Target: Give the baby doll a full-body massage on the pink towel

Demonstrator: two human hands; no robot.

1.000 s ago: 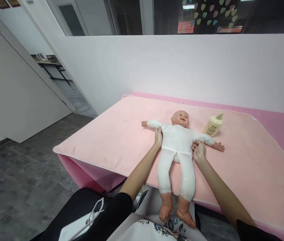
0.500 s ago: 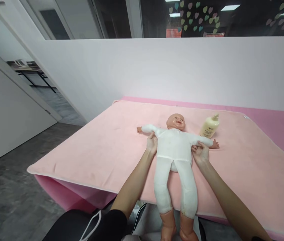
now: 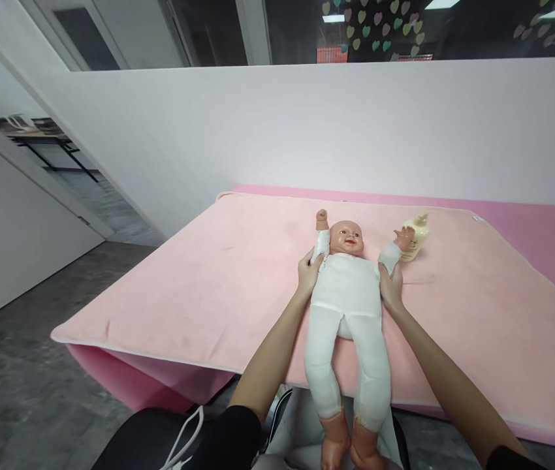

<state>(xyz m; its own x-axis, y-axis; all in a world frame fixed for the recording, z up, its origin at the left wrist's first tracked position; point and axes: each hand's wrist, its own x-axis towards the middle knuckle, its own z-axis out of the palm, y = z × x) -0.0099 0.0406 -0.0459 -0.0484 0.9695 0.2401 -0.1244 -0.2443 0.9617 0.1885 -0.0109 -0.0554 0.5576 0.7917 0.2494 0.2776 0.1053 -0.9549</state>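
Note:
A baby doll (image 3: 348, 287) with a white cloth body lies face up, its head away from me and its feet past the table's near edge. My left hand (image 3: 309, 269) is closed around the doll's arm on the left, near the shoulder. Around the arm on the right, my right hand (image 3: 392, 286) is wrapped in the same way. Both doll arms are raised beside its head, bent upward. Partly behind the doll's right-side hand stands a pale yellow pump bottle (image 3: 417, 236).
A pink blanket (image 3: 184, 281) covers the table over a darker pink cloth (image 3: 527, 228). Behind it rises a white wall (image 3: 277, 130) with a window above. To the left are grey floor and a door (image 3: 17, 228).
The doll's arms went from stretched out sideways to raised beside its head. My hands moved up along with them and now wrap the upper arms.

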